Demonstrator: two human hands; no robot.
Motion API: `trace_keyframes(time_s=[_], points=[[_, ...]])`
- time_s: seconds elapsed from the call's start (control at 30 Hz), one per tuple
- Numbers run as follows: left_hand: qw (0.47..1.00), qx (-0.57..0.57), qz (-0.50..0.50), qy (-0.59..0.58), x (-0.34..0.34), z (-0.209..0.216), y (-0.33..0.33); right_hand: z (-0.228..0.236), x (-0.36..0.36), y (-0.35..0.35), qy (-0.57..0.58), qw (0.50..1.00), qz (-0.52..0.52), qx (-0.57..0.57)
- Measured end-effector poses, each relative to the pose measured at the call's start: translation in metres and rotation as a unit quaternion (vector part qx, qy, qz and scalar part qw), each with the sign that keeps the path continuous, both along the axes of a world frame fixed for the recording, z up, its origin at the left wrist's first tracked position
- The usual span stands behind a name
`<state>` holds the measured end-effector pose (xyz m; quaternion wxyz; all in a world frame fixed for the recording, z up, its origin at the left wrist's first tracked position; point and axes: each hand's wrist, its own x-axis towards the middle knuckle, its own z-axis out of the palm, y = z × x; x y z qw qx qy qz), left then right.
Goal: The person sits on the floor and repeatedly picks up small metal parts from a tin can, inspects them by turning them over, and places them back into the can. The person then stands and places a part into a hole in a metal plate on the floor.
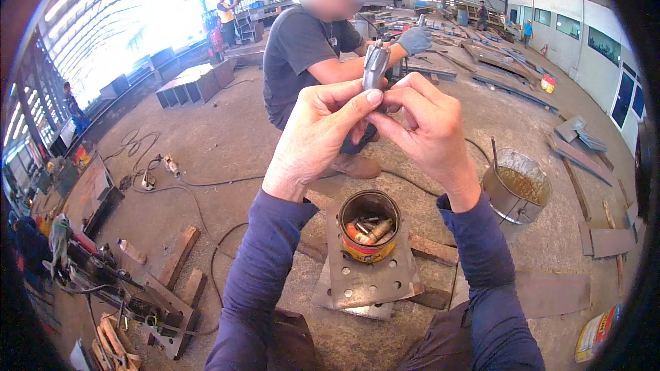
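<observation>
Protruding above left fingers (359,107) + right fingers (407,102) | fluted bit (375,66) | base seemingly pinched

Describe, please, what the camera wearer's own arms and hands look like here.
The left sleeve and the right sleeve are long, plain dark blue fabric, creased and somewhat loose, each ending just short of the hand. The left hand and the right hand are both bare, without gloves; no watch or ring shows on either.
</observation>
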<state>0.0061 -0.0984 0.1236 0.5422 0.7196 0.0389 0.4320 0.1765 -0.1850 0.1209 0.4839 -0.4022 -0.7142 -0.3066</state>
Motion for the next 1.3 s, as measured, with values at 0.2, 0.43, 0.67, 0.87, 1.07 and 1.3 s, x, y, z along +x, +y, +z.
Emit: trace_keyframes(time_s=[0.2, 0.43, 0.67, 0.87, 1.07, 1.3], points=[[1.000, 0.011, 0.013, 0.019, -0.001, 0.000, 0.000, -0.003, 0.003, 0.001, -0.007, 1.000, -0.001, 0.003], [0.997, 0.043, 0.054, 0.023, -0.002, 0.007, -0.008, -0.003, 0.005, 0.000, -0.016, 1.000, 0.007, 0.011], [0.991, 0.087, 0.100, 0.007, -0.003, 0.007, -0.011, -0.005, 0.004, 0.001, -0.022, 1.000, 0.017, 0.013], [0.982, 0.117, 0.143, 0.029, -0.006, 0.009, -0.011, -0.007, 0.003, 0.003, -0.005, 1.000, 0.026, 0.008], [0.978, 0.135, 0.156, 0.010, -0.002, 0.007, -0.012, -0.009, 0.004, 0.006, 0.002, 1.000, 0.030, 0.006], [0.968, 0.157, 0.194, 0.026, -0.002, 0.006, -0.010, -0.009, 0.005, 0.007, -0.005, 1.000, 0.030, 0.003]])
